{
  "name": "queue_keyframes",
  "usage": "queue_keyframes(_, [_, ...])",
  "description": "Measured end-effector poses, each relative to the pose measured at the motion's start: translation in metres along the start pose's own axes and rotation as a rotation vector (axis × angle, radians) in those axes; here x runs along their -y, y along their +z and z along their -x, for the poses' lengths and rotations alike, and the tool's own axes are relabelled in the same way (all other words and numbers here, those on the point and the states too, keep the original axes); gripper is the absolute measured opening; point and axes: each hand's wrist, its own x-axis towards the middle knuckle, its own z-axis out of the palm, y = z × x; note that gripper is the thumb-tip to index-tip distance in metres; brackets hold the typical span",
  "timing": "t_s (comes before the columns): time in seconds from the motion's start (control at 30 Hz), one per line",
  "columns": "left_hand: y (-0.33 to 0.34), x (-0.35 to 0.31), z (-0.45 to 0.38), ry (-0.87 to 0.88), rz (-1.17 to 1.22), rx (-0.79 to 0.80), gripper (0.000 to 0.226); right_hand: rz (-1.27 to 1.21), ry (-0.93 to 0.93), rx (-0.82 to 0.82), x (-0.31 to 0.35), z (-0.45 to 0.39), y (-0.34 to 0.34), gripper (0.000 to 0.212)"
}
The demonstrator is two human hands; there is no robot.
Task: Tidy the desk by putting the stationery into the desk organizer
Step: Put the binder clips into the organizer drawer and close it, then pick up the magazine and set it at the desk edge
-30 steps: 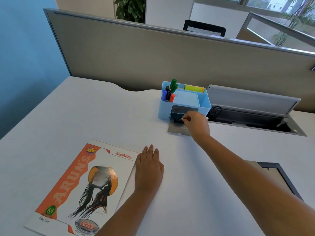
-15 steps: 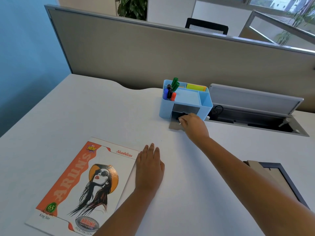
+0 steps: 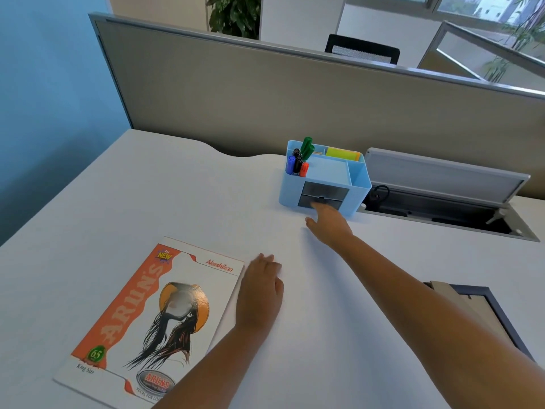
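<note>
A light blue desk organizer (image 3: 358, 180) stands at the back of the white desk (image 3: 147, 196). Several markers (image 3: 299, 160) stand in its left compartment and yellow sticky notes (image 3: 342, 154) lie at its back. Its two grey drawers (image 3: 323, 193) sit pushed in. My right hand (image 3: 328, 221) reaches out with straight fingers, the fingertips touching the lower drawer front. My left hand (image 3: 259, 293) lies flat on the desk, beside the right edge of an orange and white notebook (image 3: 153, 314).
An open cable tray with a raised grey lid (image 3: 442, 184) lies just right of the organizer. A dark-framed board (image 3: 477, 308) sits at the desk's right edge. A grey partition (image 3: 295, 107) closes the back.
The lower drawer, pulled out a second ago, has slid back into the organizer under my right hand. My right hand's fingers have gone from pinching at the drawer to straight. My left hand has stayed put.
</note>
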Motion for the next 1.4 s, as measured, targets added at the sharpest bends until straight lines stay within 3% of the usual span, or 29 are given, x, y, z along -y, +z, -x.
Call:
queue_keyframes(0.07, [-0.016, -0.002, 0.003, -0.062, 0.236, 0.035, 0.027, -0.006, 0.007, 0.014, 0.003, 0.0, -0.002, 0.05])
queue_keyframes(0.2, [-0.049, 0.006, 0.007, -0.001, 0.277, 0.023, 0.029, -0.107, -0.021, 0.053, 0.013, 0.017, 0.002, 0.039])
queue_keyframes(0.3, [-0.073, 0.036, 0.006, 0.026, -0.054, -0.105, 0.031, -0.148, -0.118, 0.09, 0.024, 0.052, 0.013, 0.035])
queue_keyframes(0.33, [-0.085, 0.047, 0.006, -0.056, -0.214, -0.068, 0.036, -0.166, -0.141, 0.103, 0.027, 0.065, 0.017, 0.033])
queue_keyframes(0.43, [-0.119, 0.077, 0.011, -0.51, -0.555, 0.245, 0.07, -0.264, -0.126, 0.187, 0.038, 0.106, 0.027, 0.023])
queue_keyframes(0.5, [-0.131, 0.091, 0.017, -0.629, -0.563, 0.309, 0.082, -0.292, -0.121, 0.294, 0.045, 0.13, 0.033, 0.018])
queue_keyframes(0.6, [-0.135, 0.093, 0.021, -0.599, -0.569, 0.294, 0.087, -0.343, -0.135, 0.47, 0.056, 0.156, 0.043, 0.015])
queue_keyframes(0.7, [-0.142, 0.091, 0.018, -0.674, -0.572, 0.278, 0.091, -0.373, -0.111, 0.466, 0.065, 0.173, 0.054, 0.032])
queue_keyframes(0.77, [-0.144, 0.094, 0.013, -0.798, -0.429, 0.264, 0.084, -0.331, -0.108, 0.402, 0.069, 0.183, 0.06, 0.038])
queue_keyframes(0.87, [-0.143, 0.089, 0.007, -1.044, 0.109, 0.113, 0.061, -0.333, -0.116, 0.326, 0.072, 0.193, 0.068, 0.021])
queue_keyframes(0.93, [-0.142, 0.083, 0.005, -1.061, 0.324, 0.003, 0.035, -0.403, -0.066, 0.288, 0.069, 0.193, 0.066, 0.025])
queue_keyframes(0.97, [-0.14, 0.083, 0.004, -1.034, 0.388, -0.021, 0.028, -0.461, -0.029, 0.268, 0.067, 0.192, 0.063, 0.024])
queue_keyframes(1.07, [-0.137, 0.072, 0.006, -0.967, 0.621, 0.0, 0.026, -0.665, 0.13, 0.228, 0.056, 0.187, 0.052, 0.052])
queue_keyframes(1.13, [-0.142, 0.054, 0.009, -0.915, 0.765, 0.028, 0.014, -0.781, 0.217, 0.236, 0.052, 0.187, 0.044, 0.064])
queue_keyframes(1.2, [-0.148, 0.038, 0.007, -0.811, 0.828, -0.019, 0.016, -0.869, 0.272, 0.23, 0.05, 0.188, 0.037, 0.072])
queue_keyframes(1.33, [-0.17, 0.019, 0.003, -0.552, 1.0, -0.179, 0.008, -1.034, 0.213, 0.282, 0.05, 0.194, 0.02, 0.06])
queue_keyframes(1.4, [-0.181, 0.011, 0.002, -0.424, 1.085, -0.209, 0.008, -0.989, 0.103, 0.174, 0.055, 0.199, 0.013, 0.044])
